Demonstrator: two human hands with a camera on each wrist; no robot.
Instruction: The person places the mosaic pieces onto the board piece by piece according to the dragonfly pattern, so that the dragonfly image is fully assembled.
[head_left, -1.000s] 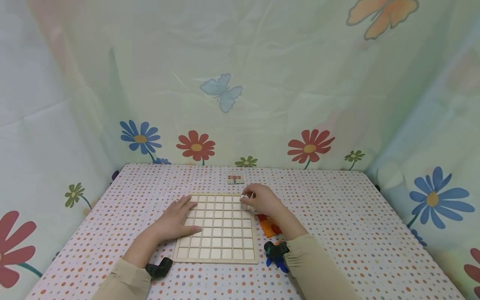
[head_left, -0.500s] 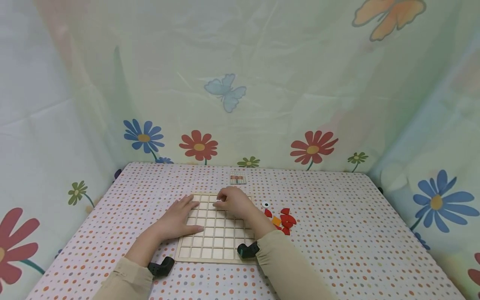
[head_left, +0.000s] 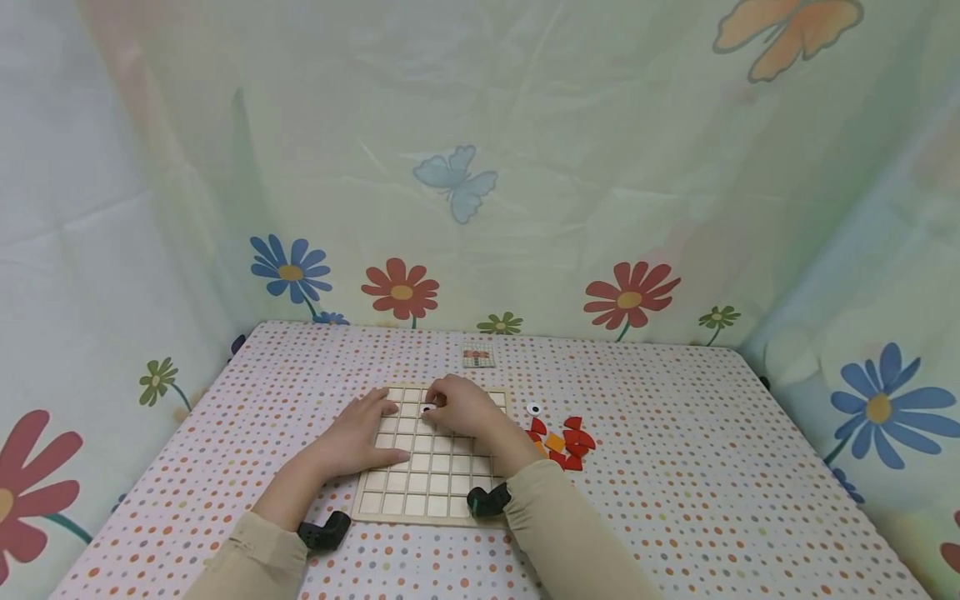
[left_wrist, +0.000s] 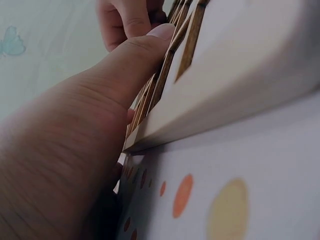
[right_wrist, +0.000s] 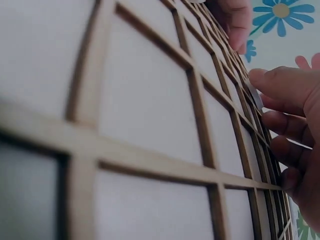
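A wooden grid board [head_left: 414,521] lies on the table with square cells. My left hand [head_left: 360,437] rests over its left side, fingers spread and thumb lying across the cells. Over the upper part of the grid, my right hand [head_left: 465,407] pinches a white eye tile [head_left: 427,408] with a black dot. The right wrist view has this tile [right_wrist: 256,95] between thumb and fingers, edge-on and right at the cell bars. Another white eye tile [head_left: 535,409] lies on the table, right of the board.
Several red pieces [head_left: 576,440] and an orange square [head_left: 554,442] lie loose right of the board, partly behind the right forearm. A small card with a gridded picture [head_left: 478,355] lies beyond the board. Flowered cloth [head_left: 525,208] stands behind the table.
My right hand has carried the eye tile leftward from the board's upper right corner to its upper middle, uncovering the loose pieces. The left hand stays in place on the board.
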